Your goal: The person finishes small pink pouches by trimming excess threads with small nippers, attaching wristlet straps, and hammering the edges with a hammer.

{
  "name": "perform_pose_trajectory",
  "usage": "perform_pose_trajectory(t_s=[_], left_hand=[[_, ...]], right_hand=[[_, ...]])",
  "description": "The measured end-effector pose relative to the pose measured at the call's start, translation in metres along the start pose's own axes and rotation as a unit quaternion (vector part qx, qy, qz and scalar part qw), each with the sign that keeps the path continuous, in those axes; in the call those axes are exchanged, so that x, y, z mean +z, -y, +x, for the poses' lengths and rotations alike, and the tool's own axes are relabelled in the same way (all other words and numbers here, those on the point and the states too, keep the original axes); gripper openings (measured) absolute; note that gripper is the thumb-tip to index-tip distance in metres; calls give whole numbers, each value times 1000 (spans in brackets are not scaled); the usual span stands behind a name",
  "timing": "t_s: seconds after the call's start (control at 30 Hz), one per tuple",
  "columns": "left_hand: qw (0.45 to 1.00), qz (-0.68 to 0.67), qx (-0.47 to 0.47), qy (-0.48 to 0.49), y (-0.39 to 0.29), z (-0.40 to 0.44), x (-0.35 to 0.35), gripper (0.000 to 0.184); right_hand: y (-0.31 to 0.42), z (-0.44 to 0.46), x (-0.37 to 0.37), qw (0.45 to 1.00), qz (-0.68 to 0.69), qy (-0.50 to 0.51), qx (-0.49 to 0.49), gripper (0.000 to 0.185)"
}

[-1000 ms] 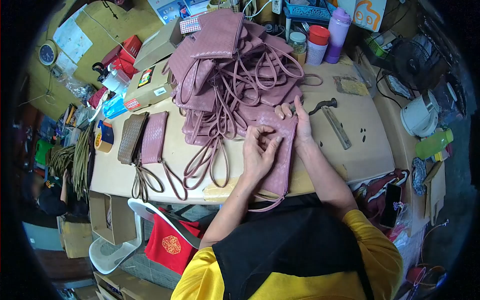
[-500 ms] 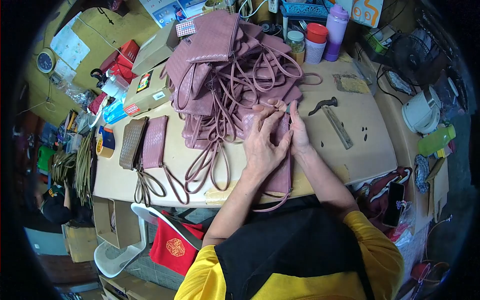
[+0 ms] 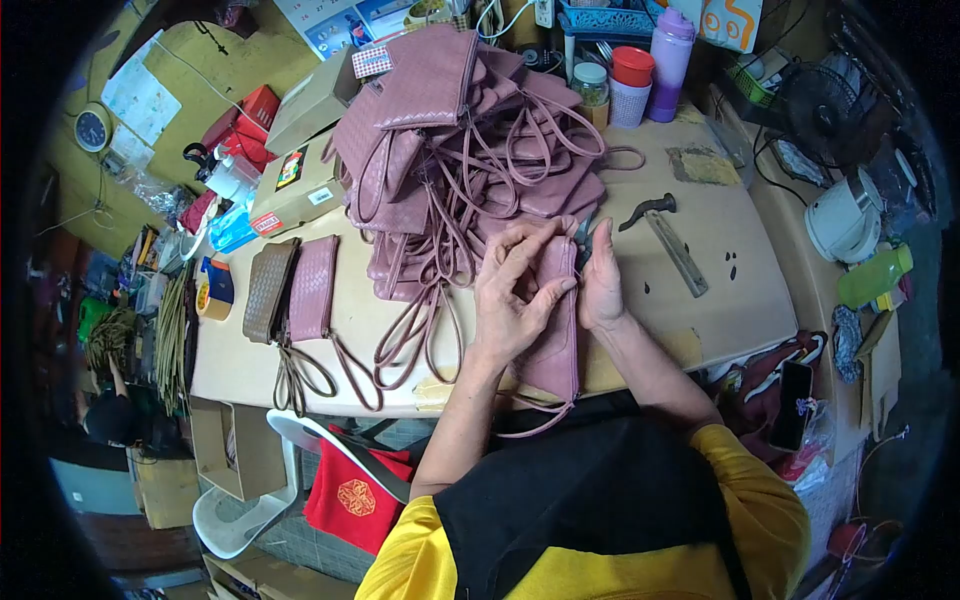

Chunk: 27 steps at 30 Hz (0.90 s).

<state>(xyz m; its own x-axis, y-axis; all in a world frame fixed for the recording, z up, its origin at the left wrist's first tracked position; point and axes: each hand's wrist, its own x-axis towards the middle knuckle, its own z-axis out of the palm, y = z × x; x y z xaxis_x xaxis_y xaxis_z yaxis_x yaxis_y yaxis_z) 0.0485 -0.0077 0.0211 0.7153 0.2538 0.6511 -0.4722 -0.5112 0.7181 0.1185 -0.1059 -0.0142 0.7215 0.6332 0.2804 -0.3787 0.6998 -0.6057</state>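
Note:
A mauve woven pouch [image 3: 552, 362] with a zipper and a strap lies at the table's front edge, between my hands. My left hand [image 3: 515, 290] grips its upper part with bent fingers. On the zipper side my right hand [image 3: 602, 280] is closed around a small tool [image 3: 585, 243], perhaps scissors, mostly hidden by the fingers. Just beyond my hands rises a large pile of mauve pouches [image 3: 430, 90] with looped straps. A brown pouch [image 3: 270, 290] and another mauve pouch [image 3: 313, 287] lie side by side on the left.
A hammer [image 3: 676, 252] lies right of my hands, near small dark bits. Tape [image 3: 214, 288] and cardboard boxes [image 3: 297, 185] stand left. Behind are a jar [image 3: 591, 92], a red-lidded cup [image 3: 631, 88] and a purple bottle [image 3: 671, 66]. A co-worker [image 3: 112, 412] is at far left.
My left hand first moved up to the pouch's top corner, then came back slightly down and left. The pouch's top tilted, and a tool now shows by my right fingers.

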Motion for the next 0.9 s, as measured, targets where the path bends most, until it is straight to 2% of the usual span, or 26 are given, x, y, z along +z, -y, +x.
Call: perform_pose_trajectory(t_s=[0.13, 0.2, 0.23, 0.27, 0.3, 0.33, 0.37, 0.4, 0.43, 0.5, 0.53, 0.63, 0.7, 0.77, 0.83, 0.87, 0.9], left_hand=[[1000, -13, 17, 8, 9, 1, -3, 39], [999, 14, 30, 2, 9, 2, -3, 35], [998, 41, 43, -3, 7, 2, -3, 32], [996, 66, 54, -23, 0, 4, -1, 23], [996, 65, 55, -24, 1, 4, 3, 23], [994, 57, 77, -61, 3, 3, 6, 20], [989, 49, 98, -97, 3, 4, 8, 17], [987, 27, 103, -121, 1, 6, 10, 9], [987, 27, 103, -121, 0, 6, 9, 9], [986, 39, 68, -146, -3, 3, 3, 5], [988, 34, 47, -140, 1, -1, 1, 12], [987, 6, 63, -147, 2, -1, -1, 12], [988, -31, 61, -135, 1, -3, -2, 14], [985, -130, -85, -80, -11, -7, -6, 14], [992, -78, -65, -69, -17, -3, -14, 14], [996, -23, -22, -79, -18, -2, -18, 14], [995, 33, 22, -88, -21, 0, -20, 14]], right_hand=[[-4, -5, -4, 999, -42, -22, -13, 59], [-5, -5, -5, 998, -4, 54, -23, 59], [-6, -6, -3, 998, -4, 53, -23, 59], [-5, -6, 3, 999, 6, 31, -10, 58], [-3, -6, 11, 1000, 15, 9, 3, 57], [-1, -9, 21, 998, -24, -50, 9, 56], [-1, -7, 22, 998, -25, -49, 9, 56], [-2, -6, 23, 1000, -14, -14, 5, 57], [-2, -5, 23, 1000, -3, 20, 2, 57], [-1, -6, 23, 1000, 1, 13, 7, 59], [3, -7, 20, 999, -4, 29, 21, 56], [9, -7, 15, 997, -12, 61, 50, 52], [10, -5, 16, 981, -141, 124, -45, 43], [9, -6, 13, 974, -174, 130, -66, 50], [20, -5, 26, 970, -216, 109, -34, 47], [26, -6, 22, 954, -283, 93, -28, 40], [35, -3, 30, 954, -283, 95, -29, 40]])
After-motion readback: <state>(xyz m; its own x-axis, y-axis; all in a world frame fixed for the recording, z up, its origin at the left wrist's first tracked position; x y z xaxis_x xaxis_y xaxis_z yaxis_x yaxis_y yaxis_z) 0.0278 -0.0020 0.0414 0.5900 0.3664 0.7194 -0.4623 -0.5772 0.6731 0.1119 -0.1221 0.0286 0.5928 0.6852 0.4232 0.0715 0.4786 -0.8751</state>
